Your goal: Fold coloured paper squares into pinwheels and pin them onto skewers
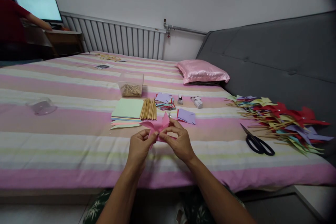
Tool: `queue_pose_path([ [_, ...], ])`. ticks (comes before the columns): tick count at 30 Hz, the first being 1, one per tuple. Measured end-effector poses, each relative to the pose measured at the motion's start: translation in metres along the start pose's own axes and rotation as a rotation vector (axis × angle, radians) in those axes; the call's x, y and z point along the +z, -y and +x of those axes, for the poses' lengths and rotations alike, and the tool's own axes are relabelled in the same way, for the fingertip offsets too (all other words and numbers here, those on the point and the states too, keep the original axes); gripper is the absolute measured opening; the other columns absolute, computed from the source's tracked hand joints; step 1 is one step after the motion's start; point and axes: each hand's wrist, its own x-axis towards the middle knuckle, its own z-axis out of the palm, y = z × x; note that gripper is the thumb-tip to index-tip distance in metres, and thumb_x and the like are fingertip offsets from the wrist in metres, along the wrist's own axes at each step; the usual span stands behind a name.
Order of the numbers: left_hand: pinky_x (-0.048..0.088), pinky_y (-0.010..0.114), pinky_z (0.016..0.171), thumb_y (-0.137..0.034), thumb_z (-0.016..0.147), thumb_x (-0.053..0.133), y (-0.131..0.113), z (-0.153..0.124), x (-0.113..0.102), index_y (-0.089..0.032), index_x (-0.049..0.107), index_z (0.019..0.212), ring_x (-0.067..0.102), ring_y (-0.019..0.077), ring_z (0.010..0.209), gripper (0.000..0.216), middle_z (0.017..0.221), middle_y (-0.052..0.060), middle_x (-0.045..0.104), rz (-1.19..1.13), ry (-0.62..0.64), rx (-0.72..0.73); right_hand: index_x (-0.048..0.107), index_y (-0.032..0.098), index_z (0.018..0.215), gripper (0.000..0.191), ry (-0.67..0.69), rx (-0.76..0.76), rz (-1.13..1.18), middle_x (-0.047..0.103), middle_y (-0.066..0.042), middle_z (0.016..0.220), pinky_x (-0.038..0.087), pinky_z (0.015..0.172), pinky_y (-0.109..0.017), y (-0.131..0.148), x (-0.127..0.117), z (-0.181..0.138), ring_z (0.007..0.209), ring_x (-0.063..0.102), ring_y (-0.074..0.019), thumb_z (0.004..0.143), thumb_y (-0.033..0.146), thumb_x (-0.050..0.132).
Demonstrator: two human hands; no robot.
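Both my hands meet over the near part of the bed around a pink paper pinwheel (164, 121) with its corners bent up. My left hand (140, 147) pinches its lower left side. The thumb and fingers of my right hand (180, 140) press at its centre; any small part between them is hidden. Just beyond lie a stack of coloured paper sheets (127, 108), a row of wooden sticks (148, 109), a pile of cut paper squares (164, 99) and some purple squares (186, 116). A small cluster of silvery bits (169, 114) shows behind the pinwheel.
Black scissors (258, 143) lie at right beside a heap of finished paper pinwheels on sticks (286, 115). A clear box of sticks (131, 85), small white boxes (196, 102), a clear plastic lid (43, 106) and a pink pillow (202, 71) rest on the bed. A person sits far left.
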Motion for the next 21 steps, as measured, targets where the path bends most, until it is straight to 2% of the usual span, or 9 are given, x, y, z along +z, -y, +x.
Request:
queue_pose_path([
  [7, 0.030, 0.019, 0.050, -0.030, 0.061, 0.073, -0.0006, 0.0001, -0.0001, -0.014, 0.056, 0.052, 0.040, 0.0072, 0.050, 0.025, 0.049, -0.005, 0.049, 0.035, 0.025, 0.068, 0.068, 0.019, 0.067, 0.007, 0.000, -0.012, -0.005, 0.059, -0.004, 0.082, 0.042, 0.086, -0.032, 0.0007, -0.0002, -0.0006, 0.092, 0.055, -0.0194, 0.072, 0.024, 0.071],
  [12, 0.028, 0.020, 0.049, -0.028, 0.062, 0.071, 0.0006, 0.0002, -0.0004, -0.016, 0.049, 0.051, 0.036, 0.0070, 0.049, 0.028, 0.048, -0.007, 0.041, 0.082, 0.015, 0.111, 0.065, 0.019, 0.067, 0.009, 0.028, 0.012, 0.078, 0.055, -0.001, 0.074, 0.046, 0.071, -0.027, 0.0022, -0.0005, -0.0010, 0.074, 0.055, -0.0149, 0.074, 0.024, 0.068],
  [16, 0.027, 0.020, 0.048, -0.029, 0.063, 0.070, 0.0020, 0.0005, -0.0011, -0.016, 0.047, 0.051, 0.034, 0.0071, 0.050, 0.029, 0.048, -0.007, 0.039, 0.109, 0.016, 0.123, 0.065, 0.019, 0.066, 0.009, 0.049, 0.044, 0.116, 0.055, -0.001, 0.072, 0.046, 0.071, -0.027, 0.0011, -0.0015, -0.0005, 0.074, 0.055, -0.0147, 0.073, 0.024, 0.068],
  [21, 0.027, 0.021, 0.049, -0.029, 0.063, 0.070, 0.0030, 0.0017, -0.0022, -0.017, 0.045, 0.051, 0.035, 0.0076, 0.051, 0.030, 0.049, -0.007, 0.039, 0.128, 0.020, 0.126, 0.058, 0.019, 0.071, 0.016, 0.045, 0.146, 0.295, 0.055, 0.001, 0.073, 0.048, 0.067, -0.027, -0.0027, 0.0009, -0.0001, 0.072, 0.055, -0.0137, 0.069, 0.026, 0.072],
])
